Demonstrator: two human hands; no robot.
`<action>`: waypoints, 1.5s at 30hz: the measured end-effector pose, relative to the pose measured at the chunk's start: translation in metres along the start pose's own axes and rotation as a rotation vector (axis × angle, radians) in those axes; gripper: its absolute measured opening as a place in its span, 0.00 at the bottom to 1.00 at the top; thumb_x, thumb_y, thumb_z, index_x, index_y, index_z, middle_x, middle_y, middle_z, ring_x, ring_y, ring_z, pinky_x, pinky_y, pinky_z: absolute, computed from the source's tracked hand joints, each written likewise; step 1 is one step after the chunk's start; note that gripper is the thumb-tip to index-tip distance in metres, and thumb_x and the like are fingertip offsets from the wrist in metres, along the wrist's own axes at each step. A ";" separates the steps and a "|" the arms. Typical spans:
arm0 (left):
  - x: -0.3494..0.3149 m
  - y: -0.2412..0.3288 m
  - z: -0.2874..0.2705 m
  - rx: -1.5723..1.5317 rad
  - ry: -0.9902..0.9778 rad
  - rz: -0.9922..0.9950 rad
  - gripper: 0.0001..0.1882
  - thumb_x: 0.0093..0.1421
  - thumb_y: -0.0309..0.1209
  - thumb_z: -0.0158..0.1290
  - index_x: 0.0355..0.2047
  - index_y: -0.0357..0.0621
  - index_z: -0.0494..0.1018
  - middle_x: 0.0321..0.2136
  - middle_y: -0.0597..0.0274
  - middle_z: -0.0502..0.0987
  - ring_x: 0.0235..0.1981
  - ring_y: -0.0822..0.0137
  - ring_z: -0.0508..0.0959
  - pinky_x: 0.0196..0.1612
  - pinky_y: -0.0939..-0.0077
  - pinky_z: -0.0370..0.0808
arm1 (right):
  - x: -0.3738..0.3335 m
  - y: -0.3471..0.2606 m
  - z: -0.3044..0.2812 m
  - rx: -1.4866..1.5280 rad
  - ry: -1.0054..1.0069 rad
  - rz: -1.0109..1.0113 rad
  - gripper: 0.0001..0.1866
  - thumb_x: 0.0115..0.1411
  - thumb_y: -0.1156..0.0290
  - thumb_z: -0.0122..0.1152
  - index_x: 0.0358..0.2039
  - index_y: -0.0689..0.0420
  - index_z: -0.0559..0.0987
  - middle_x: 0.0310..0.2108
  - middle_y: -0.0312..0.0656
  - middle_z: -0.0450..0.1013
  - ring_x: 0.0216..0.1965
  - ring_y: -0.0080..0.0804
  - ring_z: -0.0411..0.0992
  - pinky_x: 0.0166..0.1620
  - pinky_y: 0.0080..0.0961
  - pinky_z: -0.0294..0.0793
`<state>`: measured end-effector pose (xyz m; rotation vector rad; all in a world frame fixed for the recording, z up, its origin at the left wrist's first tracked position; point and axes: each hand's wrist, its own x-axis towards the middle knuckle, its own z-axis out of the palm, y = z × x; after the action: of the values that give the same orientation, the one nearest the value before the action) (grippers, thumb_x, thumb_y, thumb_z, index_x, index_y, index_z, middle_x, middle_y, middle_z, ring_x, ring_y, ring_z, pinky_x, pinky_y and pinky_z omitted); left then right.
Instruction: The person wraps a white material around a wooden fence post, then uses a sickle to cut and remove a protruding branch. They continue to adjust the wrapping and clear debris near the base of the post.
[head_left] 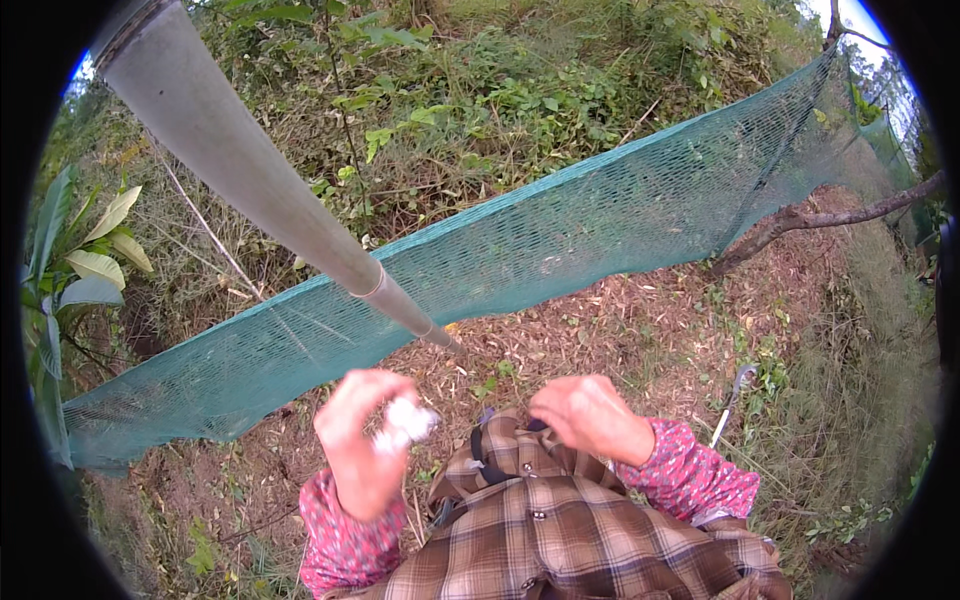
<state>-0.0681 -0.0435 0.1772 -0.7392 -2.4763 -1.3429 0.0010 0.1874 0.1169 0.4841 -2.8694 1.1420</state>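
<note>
Here, blurred white wad [405, 424] in left hand [355, 450], long axis unclear.

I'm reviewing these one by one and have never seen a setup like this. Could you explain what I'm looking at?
There is no machine here: a person works with bare hands. The single picture comes from a wide fisheye camera on the person's head, looking down, so edges bend and the corners are black.

The left hand holds a small white bundle, too blurred to identify. The right hand is in front of the plaid shirt; whether it grips anything is unclear.

Beyond them stretches a green net, with a thick pole slanting across the view. Dry leaves cover the ground, where a curved tool shows at right.
</note>
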 end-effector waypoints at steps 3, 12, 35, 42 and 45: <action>0.004 -0.077 -0.004 0.226 0.090 -0.260 0.07 0.46 0.16 0.52 0.28 0.36 0.74 0.25 0.56 0.75 0.26 0.65 0.76 0.32 0.76 0.73 | 0.007 0.015 0.001 -0.001 0.055 0.052 0.06 0.51 0.73 0.57 0.21 0.61 0.73 0.19 0.48 0.70 0.23 0.48 0.71 0.27 0.38 0.70; 0.053 -0.202 0.033 0.655 -0.050 0.144 0.20 0.47 0.25 0.56 0.44 0.45 0.71 0.43 0.61 0.73 0.46 0.62 0.70 0.53 0.61 0.61 | 0.026 0.012 0.012 0.078 0.050 -0.044 0.04 0.51 0.75 0.57 0.26 0.63 0.74 0.22 0.50 0.71 0.26 0.50 0.71 0.29 0.38 0.70; 0.167 -0.046 -0.082 -0.067 0.090 0.384 0.08 0.49 0.15 0.45 0.29 0.30 0.72 0.30 0.61 0.72 0.33 0.70 0.71 0.36 0.79 0.65 | 0.172 -0.031 -0.063 -0.124 0.727 -0.456 0.07 0.50 0.75 0.55 0.31 0.60 0.72 0.31 0.46 0.67 0.36 0.44 0.69 0.36 0.35 0.70; 0.184 -0.016 -0.110 0.026 0.084 0.467 0.05 0.53 0.20 0.47 0.30 0.31 0.71 0.29 0.65 0.70 0.32 0.74 0.68 0.36 0.82 0.63 | 0.216 -0.079 -0.099 -0.361 1.021 -0.606 0.05 0.45 0.73 0.57 0.25 0.58 0.73 0.30 0.42 0.67 0.38 0.38 0.64 0.39 0.33 0.62; 0.180 -0.004 -0.116 0.077 0.082 0.482 0.06 0.54 0.23 0.46 0.30 0.32 0.71 0.29 0.66 0.69 0.33 0.74 0.67 0.37 0.82 0.62 | 0.222 -0.087 -0.104 -0.245 0.877 -0.648 0.05 0.45 0.72 0.59 0.18 0.58 0.74 0.25 0.43 0.67 0.34 0.40 0.66 0.36 0.34 0.65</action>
<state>-0.2266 -0.0836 0.3150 -1.1440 -2.0857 -1.0671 -0.1958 0.1356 0.2792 0.6256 -1.8467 0.6362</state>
